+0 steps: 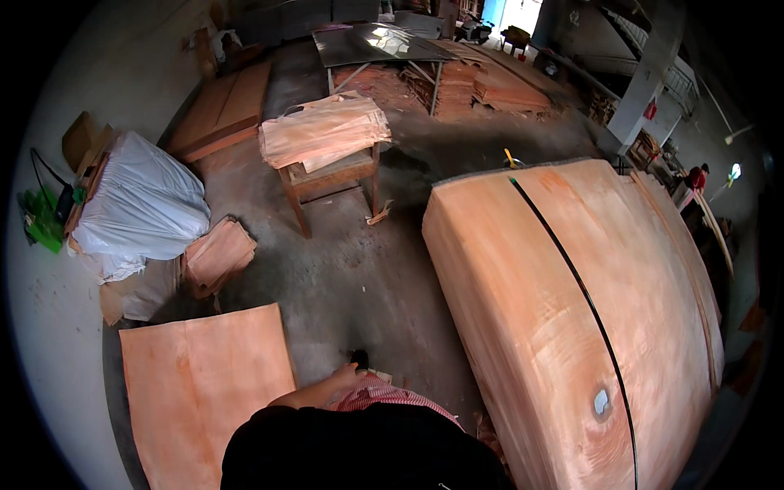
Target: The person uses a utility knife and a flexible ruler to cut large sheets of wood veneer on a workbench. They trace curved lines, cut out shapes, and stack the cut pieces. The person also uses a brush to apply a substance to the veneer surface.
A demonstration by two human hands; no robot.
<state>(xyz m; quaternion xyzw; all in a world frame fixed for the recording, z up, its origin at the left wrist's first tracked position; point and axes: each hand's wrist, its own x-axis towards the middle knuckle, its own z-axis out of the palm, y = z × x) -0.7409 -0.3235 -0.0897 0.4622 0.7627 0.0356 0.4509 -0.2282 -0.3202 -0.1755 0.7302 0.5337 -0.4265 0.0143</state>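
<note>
My left hand (349, 375) is low in the middle, in front of my body, beside red-and-white striped cloth (380, 394). Its fingers are too small and partly hidden to read, and I see nothing held. A small black shape (359, 357) shows just beyond it, perhaps a shoe tip. My right hand does not show. Left of me lies a pale orange-brown stack of wood veneer sheets (224, 367). To my right stands a tall stack of large veneer sheets (523, 302), with a long black strip (581, 286) running lengthwise over its top and a hole near the close end.
Ahead stands a wooden stool (331, 175) bearing a veneer bundle (327, 131). At left are a white-sheeted pile (151, 196) and smaller veneer pieces (219, 253). A dark-topped table (376, 45) and more veneer stacks (510, 86) stand farther back. A yellow-handled tool (510, 155) rests at the tall stack's far edge.
</note>
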